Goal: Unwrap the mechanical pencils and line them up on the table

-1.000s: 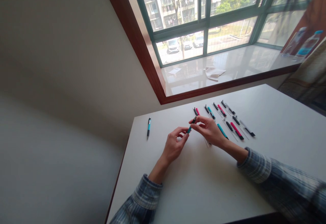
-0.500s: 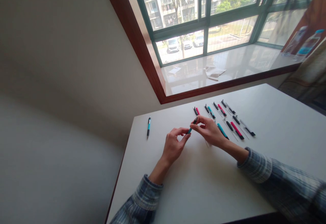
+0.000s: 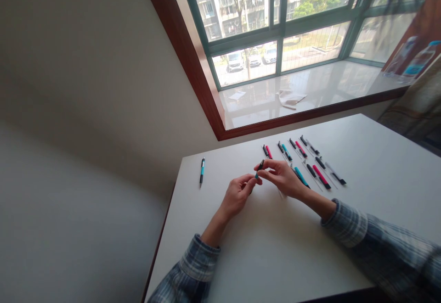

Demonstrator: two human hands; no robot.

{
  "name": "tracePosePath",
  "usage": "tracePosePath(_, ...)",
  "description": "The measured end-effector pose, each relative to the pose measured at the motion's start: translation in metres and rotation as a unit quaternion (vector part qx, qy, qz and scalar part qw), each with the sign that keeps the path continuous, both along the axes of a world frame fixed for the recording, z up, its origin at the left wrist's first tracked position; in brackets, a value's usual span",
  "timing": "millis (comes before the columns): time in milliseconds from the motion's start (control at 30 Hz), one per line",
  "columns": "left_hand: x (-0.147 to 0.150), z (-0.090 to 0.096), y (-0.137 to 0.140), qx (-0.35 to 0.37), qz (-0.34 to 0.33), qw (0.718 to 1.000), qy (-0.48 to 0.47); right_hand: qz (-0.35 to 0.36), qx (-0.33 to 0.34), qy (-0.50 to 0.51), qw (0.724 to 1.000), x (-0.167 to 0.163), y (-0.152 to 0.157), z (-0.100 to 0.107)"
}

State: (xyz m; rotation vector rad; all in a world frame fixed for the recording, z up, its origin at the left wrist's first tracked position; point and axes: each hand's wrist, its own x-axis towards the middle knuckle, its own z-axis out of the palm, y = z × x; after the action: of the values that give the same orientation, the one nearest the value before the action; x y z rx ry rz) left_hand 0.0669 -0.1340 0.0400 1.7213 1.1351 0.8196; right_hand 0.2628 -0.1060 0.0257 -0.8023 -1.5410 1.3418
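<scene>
A blue and black pen (image 3: 261, 165) is held between my two hands above the white table. My left hand (image 3: 237, 196) pinches its lower barrel, which the fingers largely cover. Around the upper black part, the fingers of my right hand (image 3: 281, 178) are closed. Just beyond and under the right hand lie pen parts in rows: a blue barrel (image 3: 301, 176), a pink barrel (image 3: 321, 176), black pieces (image 3: 311, 171) and thin refills. An assembled blue and black pen (image 3: 201, 172) rests alone at the table's left.
The white table (image 3: 275, 252) meets a wall at its far side, below a window sill (image 3: 255, 108) with a crumpled white cloth (image 3: 291, 99). Plastic bottles (image 3: 421, 59) stand at the sill's right end. A bare wall (image 3: 86, 133) borders the left.
My left fingers have slid up closer to the right hand, covering more of the blue barrel. The pen looks more upright. The parts on the table stay put.
</scene>
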Motion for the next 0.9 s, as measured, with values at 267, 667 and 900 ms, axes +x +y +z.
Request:
tracePosePath(267,0.000,0.004,0.000,0.044,0.016,0.998,0.043,-0.021,0.017,-0.037,0.999,-0.001,-0.002,0.000)
tracePosePath(667,-0.008,0.002,0.001,-0.112,-0.004,0.974,-0.199,-0.081,-0.129,0.105,0.983,0.000,0.005,-0.010)
tracePosePath(900,-0.013,0.009,-0.007,-0.162,-0.052,0.936,-0.307,-0.026,-0.257,0.217,0.941,0.004,0.007,-0.011)
